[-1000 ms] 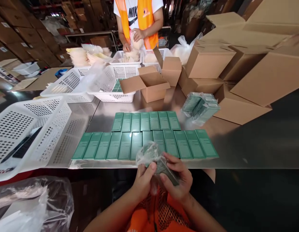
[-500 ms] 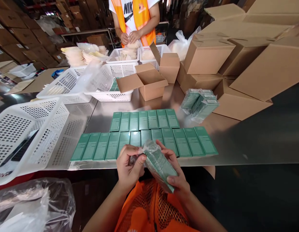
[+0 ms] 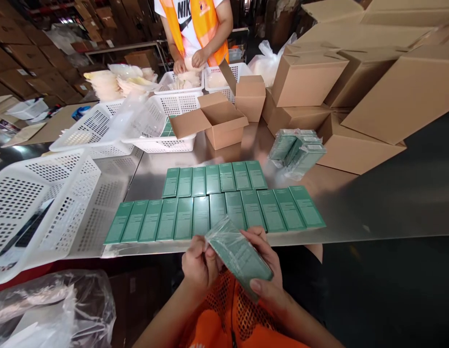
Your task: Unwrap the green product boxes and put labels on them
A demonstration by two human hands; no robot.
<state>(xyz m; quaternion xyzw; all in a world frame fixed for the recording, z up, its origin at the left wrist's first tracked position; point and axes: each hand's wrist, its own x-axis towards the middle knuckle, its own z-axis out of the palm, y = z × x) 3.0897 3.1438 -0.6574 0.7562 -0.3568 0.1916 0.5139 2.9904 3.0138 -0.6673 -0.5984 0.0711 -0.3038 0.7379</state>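
Observation:
A green box in a clear plastic bag [image 3: 240,258] is tilted in front of me, just off the table's near edge. My right hand [image 3: 269,270] is wrapped round its lower right side, thumb on the front. At the upper left end, my left hand [image 3: 201,265] pinches the plastic. Two rows of green boxes [image 3: 183,217] lie flat on the metal table just beyond my hands. Farther right stand several green boxes in clear wrap [image 3: 296,151], bunched together.
An open cardboard carton [image 3: 226,128] stands mid-table, with larger cartons [image 3: 309,79] stacked at right. White perforated baskets [image 3: 39,203] line the left; one holds green boxes. Across the table, a person in an orange vest [image 3: 195,29] handles pale items. A clear plastic bag [image 3: 53,309] lies lower left.
The bagged box has moved slightly down and turned to show more of its broad face. My left hand has closed tighter on the plastic. The person opposite has lowered their hands.

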